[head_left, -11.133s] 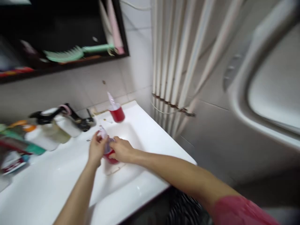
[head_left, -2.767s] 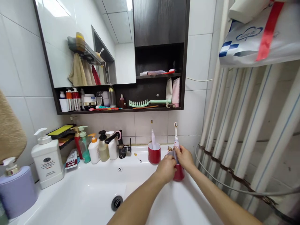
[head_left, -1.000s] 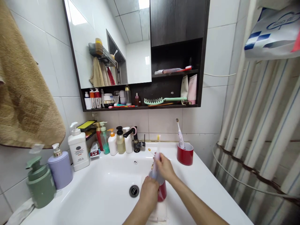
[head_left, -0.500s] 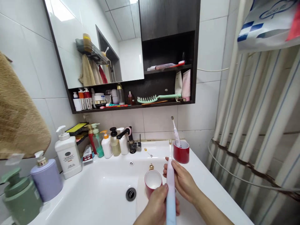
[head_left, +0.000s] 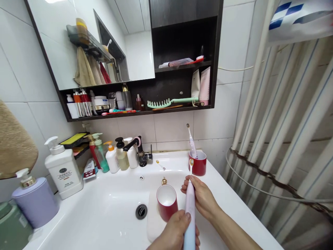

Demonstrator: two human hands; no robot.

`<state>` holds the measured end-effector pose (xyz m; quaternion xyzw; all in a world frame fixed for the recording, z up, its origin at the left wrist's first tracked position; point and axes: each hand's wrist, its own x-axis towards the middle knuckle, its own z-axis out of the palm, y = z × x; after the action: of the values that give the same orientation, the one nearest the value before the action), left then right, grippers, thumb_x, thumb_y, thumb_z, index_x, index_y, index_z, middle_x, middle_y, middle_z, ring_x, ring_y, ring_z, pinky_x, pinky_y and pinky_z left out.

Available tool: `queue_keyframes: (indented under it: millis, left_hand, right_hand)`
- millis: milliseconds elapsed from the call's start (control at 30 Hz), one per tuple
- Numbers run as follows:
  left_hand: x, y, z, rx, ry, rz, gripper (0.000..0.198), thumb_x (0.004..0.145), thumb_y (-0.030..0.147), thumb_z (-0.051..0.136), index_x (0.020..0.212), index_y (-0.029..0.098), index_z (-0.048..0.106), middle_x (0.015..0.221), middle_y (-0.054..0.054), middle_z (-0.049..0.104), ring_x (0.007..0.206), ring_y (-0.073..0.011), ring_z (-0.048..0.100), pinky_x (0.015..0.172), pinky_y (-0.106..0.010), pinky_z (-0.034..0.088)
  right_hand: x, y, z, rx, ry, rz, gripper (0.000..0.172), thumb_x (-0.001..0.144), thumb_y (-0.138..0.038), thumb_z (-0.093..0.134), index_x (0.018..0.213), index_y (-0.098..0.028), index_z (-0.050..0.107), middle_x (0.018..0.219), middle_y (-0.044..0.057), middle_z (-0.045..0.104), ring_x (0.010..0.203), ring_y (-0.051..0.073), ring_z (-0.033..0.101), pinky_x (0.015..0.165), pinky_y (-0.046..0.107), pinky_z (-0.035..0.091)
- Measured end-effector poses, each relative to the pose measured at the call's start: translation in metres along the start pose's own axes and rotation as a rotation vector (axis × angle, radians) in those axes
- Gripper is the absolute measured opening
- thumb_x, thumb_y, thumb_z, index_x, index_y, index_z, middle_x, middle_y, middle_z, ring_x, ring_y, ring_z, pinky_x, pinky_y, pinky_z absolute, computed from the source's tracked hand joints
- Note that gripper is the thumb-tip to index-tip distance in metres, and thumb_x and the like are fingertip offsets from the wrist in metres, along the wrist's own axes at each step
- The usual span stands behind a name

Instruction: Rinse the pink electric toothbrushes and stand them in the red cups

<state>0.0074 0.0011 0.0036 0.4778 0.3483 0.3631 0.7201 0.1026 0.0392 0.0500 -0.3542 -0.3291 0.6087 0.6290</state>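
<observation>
An electric toothbrush point(head_left: 190, 202) with a pink-to-blue handle stands nearly upright over the sink's right side. My left hand point(head_left: 174, 230) is wrapped round the lower handle. Higher up, my right hand point(head_left: 202, 195) pinches the brush where the head joins the handle. Its bristles, white and yellow, face me. Left of my hands a red cup point(head_left: 167, 205) with a white inside sits on a pale mat point(head_left: 153, 218) in the basin. Behind the brush, a second red cup point(head_left: 199, 166) holds another electric toothbrush point(head_left: 191, 144). A loose brush head point(head_left: 160, 165) lies on the sink's back ledge.
The white sink point(head_left: 109, 215) has a black drain point(head_left: 141, 211) and a black faucet point(head_left: 142, 152). Several pump bottles point(head_left: 121, 154) line its back and left edges. A dark mirror cabinet point(head_left: 182, 86) hangs above. White pipes point(head_left: 260, 104) run along the right wall.
The toothbrush has turned in my hands, so its bristles now show. Both hands keep their hold. My view has shifted right and a little down.
</observation>
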Motion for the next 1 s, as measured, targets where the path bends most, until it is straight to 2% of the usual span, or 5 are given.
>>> queue_keyframes:
  millis: [200,400,567,800,1000]
  left_hand:
    - [-0.0019,-0.0025,0.0007,0.153,0.099,0.065,0.039,0.058,0.053,0.041,0.067,0.016,0.034,0.058,0.002,0.045,0.043,-0.0059,0.042,0.044,-0.023,0.034]
    - [-0.0036,-0.0018,0.0035,0.047,0.0,0.025,0.039,0.059,0.054,0.037,0.066,0.016,0.031,0.057,0.002,0.044,0.041,-0.0059,0.042,0.041,-0.022,0.034]
    - [-0.0069,0.0019,0.0064,0.22,0.103,0.043,0.036,0.061,0.052,0.035,0.07,0.016,0.035,0.059,0.003,0.044,0.042,-0.0049,0.042,0.042,-0.02,0.034]
    - [-0.0035,-0.003,0.0047,0.01,-0.033,0.0,0.039,0.059,0.054,0.037,0.067,0.016,0.031,0.056,0.003,0.045,0.04,-0.0063,0.043,0.042,-0.024,0.035]
    - [-0.0059,-0.0012,0.0067,0.146,0.072,0.019,0.04,0.058,0.055,0.037,0.066,0.016,0.033,0.057,0.003,0.044,0.04,-0.0062,0.042,0.041,-0.022,0.033]
  right_hand:
    - [-0.0006,0.0031,0.003,-0.055,0.041,-0.071,0.015,0.061,-0.033,0.046,0.063,-0.019,0.047,0.048,-0.006,0.048,0.044,0.007,0.045,0.049,0.024,0.04]
    - [-0.0013,0.0043,0.0035,-0.024,0.092,-0.05,0.014,0.062,-0.033,0.046,0.064,-0.019,0.045,0.046,-0.007,0.044,0.04,0.005,0.041,0.044,0.021,0.038]
    - [-0.0019,0.0049,0.0038,-0.047,0.091,-0.067,0.015,0.064,-0.034,0.043,0.065,-0.019,0.045,0.048,-0.006,0.044,0.041,0.006,0.041,0.042,0.02,0.037]
    - [0.0019,0.0055,0.0013,0.014,0.051,-0.025,0.014,0.063,-0.032,0.046,0.064,-0.019,0.044,0.047,-0.007,0.043,0.039,0.004,0.039,0.04,0.018,0.035]
    - [0.0014,0.0032,0.001,0.005,0.039,-0.039,0.016,0.063,-0.034,0.045,0.065,-0.018,0.044,0.048,-0.006,0.044,0.041,0.005,0.041,0.042,0.02,0.036]
